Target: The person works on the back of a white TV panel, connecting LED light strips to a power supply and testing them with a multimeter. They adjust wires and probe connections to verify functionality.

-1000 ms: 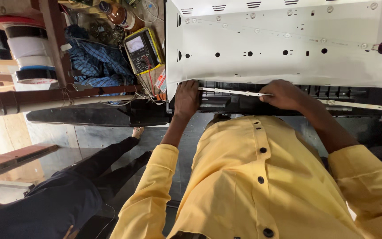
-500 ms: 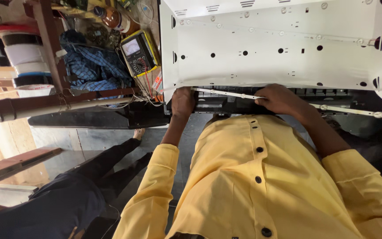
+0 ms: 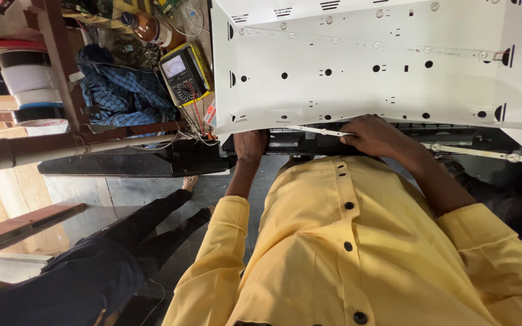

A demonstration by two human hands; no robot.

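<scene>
At the far left I see one stack of tape rolls [image 3: 24, 84]: I count about five, red, black, white, blue and white. Right of it lies one blue checked cloth [image 3: 119, 90]. Beyond the cloth stands one brown bottle [image 3: 146, 27] with a white label. Just right of the cloth sits one yellow meter [image 3: 183, 75], a box shape with a pale dial window and red and black wires hanging off it. A small red and white packet [image 3: 210, 115] lies just right of the meter.

Near me, low on the left, another person's two dark trouser legs [image 3: 122, 241] stretch out, with one bare foot [image 3: 190, 182].

My left hand [image 3: 251, 145] grips the near left edge of the one big white panel [image 3: 370, 66]; its fingers curl round that edge. My right hand [image 3: 374, 136] pinches one thin white strip [image 3: 394, 140] that runs along the panel's near edge, out to the right. A second strip [image 3: 364, 43] is fixed across the far part of the panel.
</scene>
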